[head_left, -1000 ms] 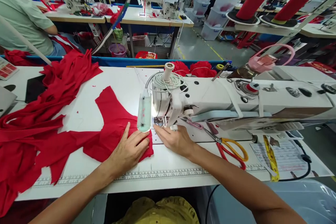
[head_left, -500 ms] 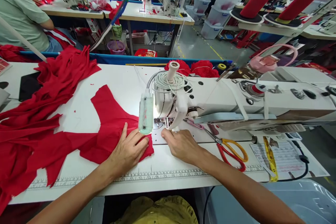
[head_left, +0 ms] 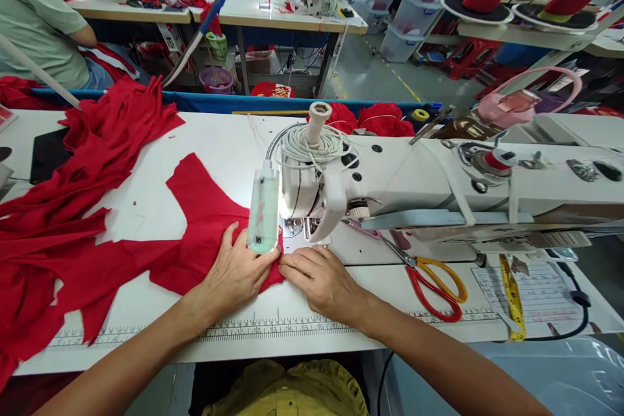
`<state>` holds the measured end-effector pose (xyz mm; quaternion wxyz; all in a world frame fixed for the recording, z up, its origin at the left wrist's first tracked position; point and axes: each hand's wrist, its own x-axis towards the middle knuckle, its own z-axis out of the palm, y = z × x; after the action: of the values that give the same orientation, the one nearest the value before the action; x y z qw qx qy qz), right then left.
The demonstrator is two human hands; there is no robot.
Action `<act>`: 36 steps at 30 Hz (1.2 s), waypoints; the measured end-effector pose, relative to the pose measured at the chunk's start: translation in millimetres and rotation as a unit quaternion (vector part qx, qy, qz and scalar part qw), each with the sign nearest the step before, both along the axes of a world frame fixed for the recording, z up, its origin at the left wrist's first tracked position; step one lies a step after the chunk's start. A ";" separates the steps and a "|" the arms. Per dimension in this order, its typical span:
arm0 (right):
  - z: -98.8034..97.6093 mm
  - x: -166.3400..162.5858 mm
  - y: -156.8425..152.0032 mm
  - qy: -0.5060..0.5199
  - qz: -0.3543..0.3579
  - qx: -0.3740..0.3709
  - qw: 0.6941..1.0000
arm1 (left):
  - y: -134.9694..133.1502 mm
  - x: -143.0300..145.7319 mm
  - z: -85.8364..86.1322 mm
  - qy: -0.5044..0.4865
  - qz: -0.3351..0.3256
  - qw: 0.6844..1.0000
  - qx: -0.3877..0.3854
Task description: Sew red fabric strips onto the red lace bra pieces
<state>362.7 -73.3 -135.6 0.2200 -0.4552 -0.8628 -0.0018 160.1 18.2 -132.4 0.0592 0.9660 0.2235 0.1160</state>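
A cut piece of red fabric [head_left: 195, 234] lies on the white sewing table, its right edge close to the presser foot [head_left: 312, 227] of the sewing machine [head_left: 409, 175]. Resting on that fabric is my left hand [head_left: 241, 266], fingers spread and partly hidden behind the pale green lamp [head_left: 264, 211]. My right hand [head_left: 319, 276] is closed at the fabric's right edge, fingertips together just in front of the presser foot. Both hands nearly meet there. Whatever lies under the right fingertips is hidden.
A large heap of red fabric [head_left: 97, 188] covers the table's left side. Scissors with red and orange handles [head_left: 441, 286] lie right of my hands, near a yellow tape measure [head_left: 511, 299] and a paper sheet [head_left: 541, 292]. A co-worker's sleeve [head_left: 43, 6] shows at upper left.
My right hand has shifted left from beside the presser foot to the fabric's edge, its fingers now gathered there. My left hand's fingers have drawn slightly closer to that edge. The view has shifted slightly.
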 end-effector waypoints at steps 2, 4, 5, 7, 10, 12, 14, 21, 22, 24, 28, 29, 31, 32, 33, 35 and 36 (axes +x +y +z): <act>-0.4 0.5 0.5 -0.007 -0.024 0.011 1.000 | 4.1 3.3 1.3 0.005 0.001 1.000 -0.009; -1.0 1.1 1.6 -0.012 -0.049 0.017 0.999 | 9.1 6.1 1.3 -0.002 -0.007 1.000 -0.022; -1.4 1.5 2.2 -0.014 -0.059 0.018 0.998 | 11.8 7.3 1.0 -0.011 -0.014 0.999 -0.031; -2.4 2.5 3.6 -0.018 -0.070 0.018 0.997 | 17.5 9.5 0.8 -0.039 -0.031 0.998 -0.048; -3.5 4.4 6.2 -0.029 -0.078 0.014 0.996 | 25.9 13.1 3.2 -0.074 -0.037 0.994 -0.069; -4.4 5.8 7.6 -0.034 -0.088 0.015 0.995 | 30.3 15.6 4.8 -0.072 -0.034 0.993 -0.084; -5.7 7.0 7.7 -0.037 -0.094 0.016 0.995 | 33.1 17.2 3.2 -0.060 -0.031 0.992 -0.103; -8.8 6.9 4.0 -0.032 -0.099 0.021 0.994 | 39.1 16.7 -22.9 -0.069 -0.061 0.991 -0.095; -8.8 6.7 4.4 -0.028 -0.102 0.026 0.994 | 40.2 16.9 -24.4 -0.069 -0.064 0.992 -0.086; -9.0 6.5 5.5 -0.023 -0.112 0.028 0.993 | 41.5 17.6 -24.7 -0.074 -0.065 0.993 -0.066; -11.5 7.9 7.7 -0.027 -0.110 0.022 0.993 | 41.0 17.5 -21.3 -0.084 -0.057 0.994 -0.045; -12.3 8.4 8.0 -0.026 -0.105 0.025 0.994 | 40.7 17.2 -20.8 -0.083 -0.056 0.994 -0.043; -13.6 9.2 8.2 -0.026 -0.101 0.026 0.994 | 40.6 16.5 -20.8 -0.081 -0.057 0.994 -0.038; -14.0 9.4 8.1 -0.026 -0.102 0.024 0.994 | 40.8 16.3 -21.1 -0.081 -0.058 0.994 -0.036; -14.2 9.4 7.9 -0.028 -0.104 0.021 0.994 | 41.1 16.2 -21.4 -0.081 -0.059 0.994 -0.034; -13.9 9.0 7.2 -0.032 -0.107 0.016 0.994 | 41.8 16.3 -21.4 -0.084 -0.058 0.994 -0.033; -13.6 8.8 6.8 -0.034 -0.108 0.014 0.993 | 42.0 16.3 -20.9 -0.084 -0.057 0.994 -0.035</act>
<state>371.5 -66.5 -149.1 0.1954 -0.5422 -0.8155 -0.0530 176.4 60.2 -153.3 0.1178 0.9613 0.1663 0.1854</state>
